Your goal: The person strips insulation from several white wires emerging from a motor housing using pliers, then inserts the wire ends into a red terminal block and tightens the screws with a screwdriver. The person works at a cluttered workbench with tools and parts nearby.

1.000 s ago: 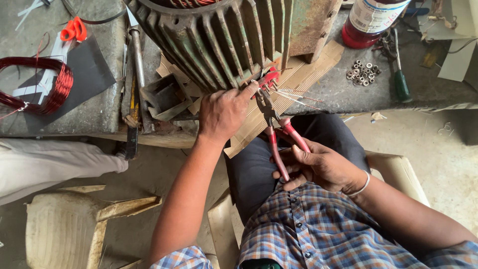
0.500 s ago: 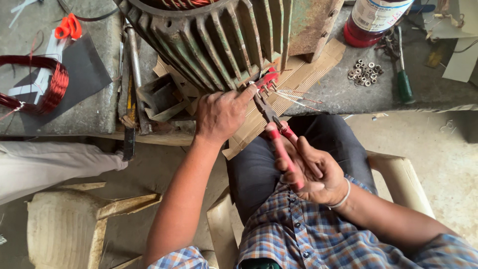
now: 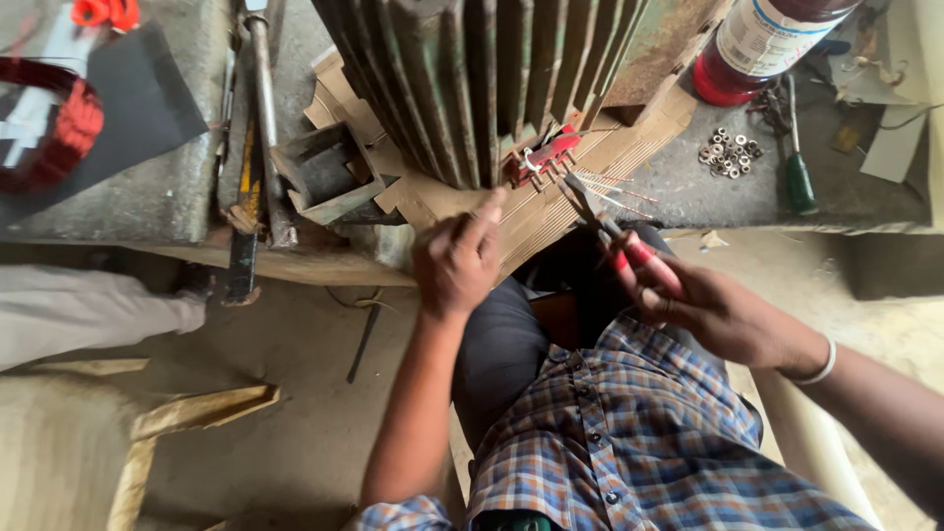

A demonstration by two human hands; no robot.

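The right hand [image 3: 723,313] is gripping red-handled pliers [image 3: 618,241] closed-fisted, nose at the motor's [image 3: 492,79] wires [image 3: 544,157] by the surface's front edge, while the left hand [image 3: 458,261] is pinching a wire there.

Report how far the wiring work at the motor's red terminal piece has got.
Done: thin wire leads already stick out beside the red terminal piece on the green finned motor. In hand: the right hand holds red-handled pliers with their tips at the leads; the left hand rests against the motor below the terminal. Left: the leads hang loose, and the small nuts lie unused on the bench.
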